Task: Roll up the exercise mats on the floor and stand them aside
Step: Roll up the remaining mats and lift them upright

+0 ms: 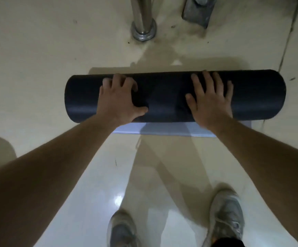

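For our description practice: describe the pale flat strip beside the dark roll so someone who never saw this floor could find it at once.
On the cream floor lies a dark rolled mat, left hand and right hand pressing on it. Along the roll's near edge, a pale strip lies flat. It alone is lilac and flat, unlike the black round roll and cream tiles.

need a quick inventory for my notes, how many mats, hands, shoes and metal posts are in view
rolled mat: 1
hands: 2, left hand and right hand
shoes: 2, left shoe and right shoe
metal post: 1
total: 6
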A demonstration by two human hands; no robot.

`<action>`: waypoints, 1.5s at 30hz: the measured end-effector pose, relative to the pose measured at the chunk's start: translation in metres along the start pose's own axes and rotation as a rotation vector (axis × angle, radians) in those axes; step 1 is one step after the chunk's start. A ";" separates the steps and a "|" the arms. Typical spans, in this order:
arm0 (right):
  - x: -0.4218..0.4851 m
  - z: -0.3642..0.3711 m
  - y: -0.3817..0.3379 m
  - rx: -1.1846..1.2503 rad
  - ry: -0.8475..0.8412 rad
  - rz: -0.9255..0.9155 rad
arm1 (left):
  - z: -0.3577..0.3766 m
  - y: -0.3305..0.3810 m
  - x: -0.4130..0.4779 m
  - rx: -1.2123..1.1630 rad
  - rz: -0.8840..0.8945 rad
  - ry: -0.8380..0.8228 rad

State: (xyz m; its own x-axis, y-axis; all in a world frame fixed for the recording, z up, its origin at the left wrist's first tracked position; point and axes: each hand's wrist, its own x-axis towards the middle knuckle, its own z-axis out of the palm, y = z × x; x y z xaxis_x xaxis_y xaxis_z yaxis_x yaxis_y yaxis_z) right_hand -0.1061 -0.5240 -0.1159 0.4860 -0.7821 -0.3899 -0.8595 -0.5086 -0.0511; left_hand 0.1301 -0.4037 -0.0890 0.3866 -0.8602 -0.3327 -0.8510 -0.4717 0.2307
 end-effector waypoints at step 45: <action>0.005 0.005 -0.167 0.249 -0.750 -0.516 | 0.050 -0.033 -0.183 -1.294 -1.140 -0.378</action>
State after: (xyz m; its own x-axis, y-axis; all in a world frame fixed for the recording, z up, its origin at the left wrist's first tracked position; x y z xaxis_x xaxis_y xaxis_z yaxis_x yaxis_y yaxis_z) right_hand 0.0385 -0.4411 -0.1136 0.6616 -0.0014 -0.7498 -0.6175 -0.5683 -0.5438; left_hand 0.0695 -0.2208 -0.0809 0.2773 -0.0246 -0.9605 0.6320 -0.7483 0.2016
